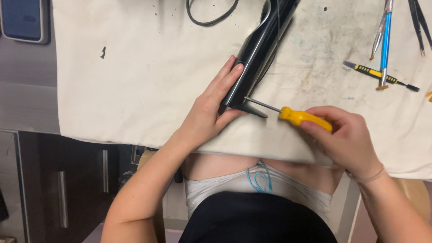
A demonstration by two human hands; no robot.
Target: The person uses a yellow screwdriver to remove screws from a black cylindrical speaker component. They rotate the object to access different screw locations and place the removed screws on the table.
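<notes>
The left hand (209, 110) lies flat along the end of a long black glossy appliance body (261, 45), fingers stretched and pressed against its side, thumb hooked under the lower edge, so the housing is pinned to the cloth rather than gripped all round. The right hand (346, 135) is clenched about the yellow handle of a screwdriver (297, 116), whose thin steel shaft runs from the fingertips leftward into the end face of the housing, just beyond the left thumb. To do this well, I judge the shaft should stay in line with the screw, with steady push along it while turning, and the left hand should hold the body from rolling; a slip would send the tip toward the left thumb. The housing rests on a stained off-white cloth (135, 81) over the bench. Beyond the right knuckles lie a small yellow-and-black driver (380, 75), a blue-handled tool (385, 40) and dark tweezers (420, 22); a black cable (211, 15) loops past the left fingertips, and a phone (23, 20) sits far off by dark drawers (63, 184).
</notes>
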